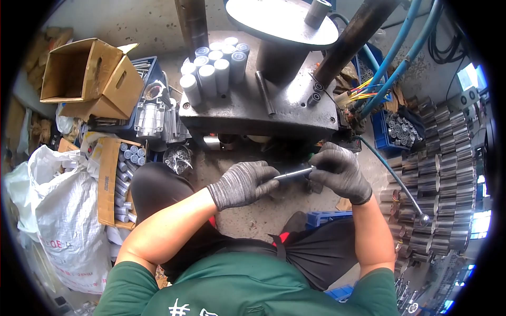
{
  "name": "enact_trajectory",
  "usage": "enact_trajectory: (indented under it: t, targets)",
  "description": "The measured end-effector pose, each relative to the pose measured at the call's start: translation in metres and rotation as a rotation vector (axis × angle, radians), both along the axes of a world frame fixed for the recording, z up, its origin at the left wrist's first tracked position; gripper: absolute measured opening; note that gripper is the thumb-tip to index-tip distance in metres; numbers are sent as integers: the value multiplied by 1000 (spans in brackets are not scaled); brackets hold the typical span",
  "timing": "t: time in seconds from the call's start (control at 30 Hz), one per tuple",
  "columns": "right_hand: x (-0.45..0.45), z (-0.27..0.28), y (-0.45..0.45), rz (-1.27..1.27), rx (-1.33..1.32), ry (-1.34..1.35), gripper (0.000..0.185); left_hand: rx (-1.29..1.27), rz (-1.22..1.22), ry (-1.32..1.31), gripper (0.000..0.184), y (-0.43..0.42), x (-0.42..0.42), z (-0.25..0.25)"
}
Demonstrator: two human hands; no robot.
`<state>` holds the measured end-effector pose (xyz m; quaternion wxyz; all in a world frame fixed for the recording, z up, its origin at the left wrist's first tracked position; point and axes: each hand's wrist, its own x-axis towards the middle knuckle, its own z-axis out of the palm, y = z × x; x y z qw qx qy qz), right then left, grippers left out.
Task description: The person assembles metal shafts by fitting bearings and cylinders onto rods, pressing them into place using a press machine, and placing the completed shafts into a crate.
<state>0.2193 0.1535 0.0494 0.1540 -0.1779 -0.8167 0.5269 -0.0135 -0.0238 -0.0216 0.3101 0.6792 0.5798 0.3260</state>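
Note:
Both hands wear grey knit gloves and meet in front of the machine over my lap. A thin metal rod (294,173) spans between them, tilted slightly up to the right. My left hand (244,184) pinches its left end between thumb and fingers. Around the right end are the fingers of my right hand (340,171), which cover that tip. Something small and green shows by the right fingertips, too small to name. Beyond the hands stands the dark steel machine table (237,113), bearing a group of upright grey cylinders (208,76) and a loose dark bar (265,93).
A round metal plate (279,21) with a short cylinder rises above the table. Left are an open cardboard box (79,71), a carton of cylinders (108,184) and a white sack (66,226). Right are a blue bin (380,126), stacked metal tubes (437,179) and a lever (392,176).

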Motion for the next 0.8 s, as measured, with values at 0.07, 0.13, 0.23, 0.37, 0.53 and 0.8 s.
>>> enact_trajectory:
  t: [0.07, 0.13, 0.23, 0.37, 0.53, 0.8]
  targets:
    - [0, -1, 2, 67, 143, 22, 28, -8, -7, 13, 33, -1, -1, 0]
    - [-1, 1, 0, 87, 196, 24, 28, 8, -10, 4, 32, -1, 1, -3]
    - [-5, 4, -2, 101, 365, 64, 28, 16, -28, -10, 34, 0, 2, -3]
    - [-7, -10, -8, -204, -269, 108, 22, -17, 8, -300, 40, 6, 10, 2]
    - [-42, -20, -29, -400, -489, 441, 46, -116, 92, -609, 45, 19, 29, 12]
    - [-66, -25, -43, -563, -720, 576, 52, -39, 113, -542, 42, 28, 39, 6]
